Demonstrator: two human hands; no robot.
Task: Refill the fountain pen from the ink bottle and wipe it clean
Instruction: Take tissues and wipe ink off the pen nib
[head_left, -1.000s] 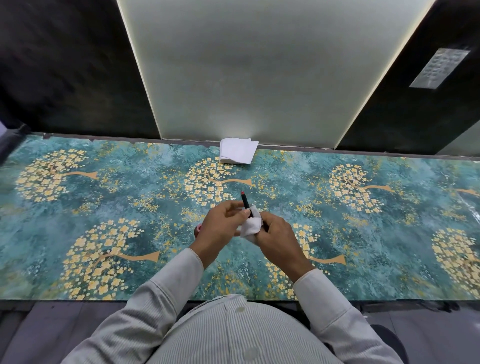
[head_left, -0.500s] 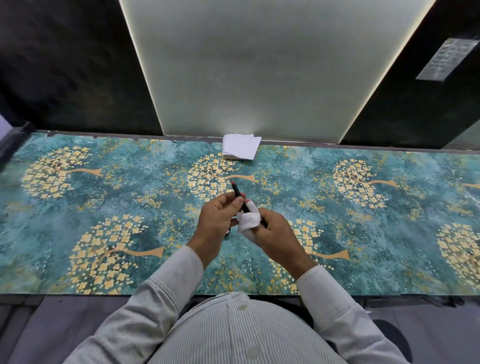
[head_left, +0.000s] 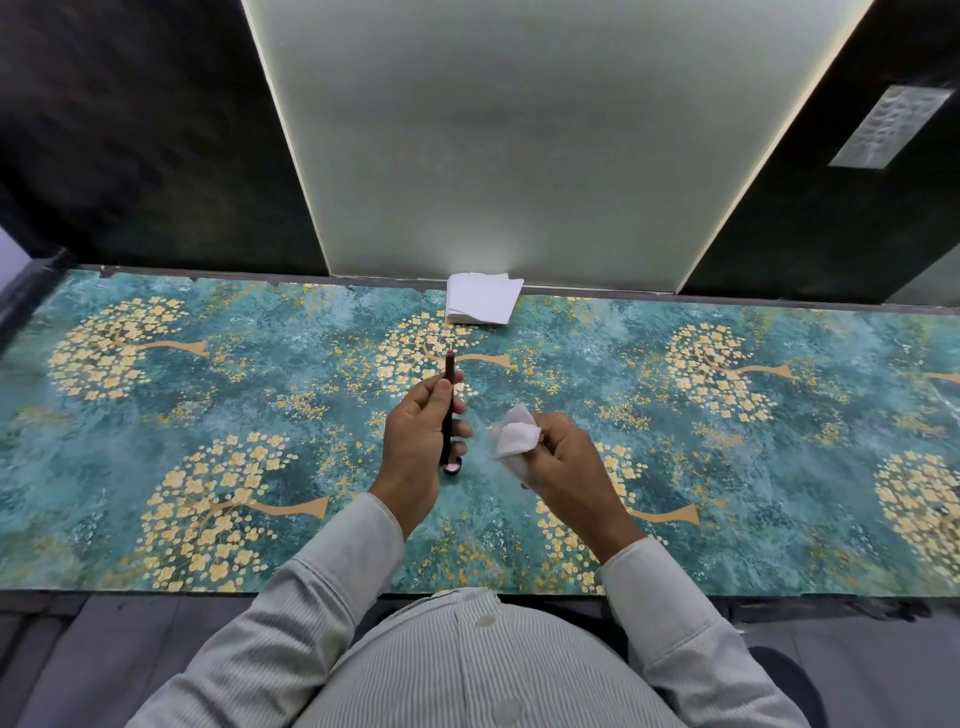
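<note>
Since a moment ago the hands have separated: the left hand grips the slim dark fountain pen, the right hand, now just beside it, clutches the crumpled white tissue.

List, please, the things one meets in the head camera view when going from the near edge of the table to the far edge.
Crumpled white tissue in the right hand → slim dark fountain pen in the left hand → stack of folded white paper napkins at the wall.
</note>
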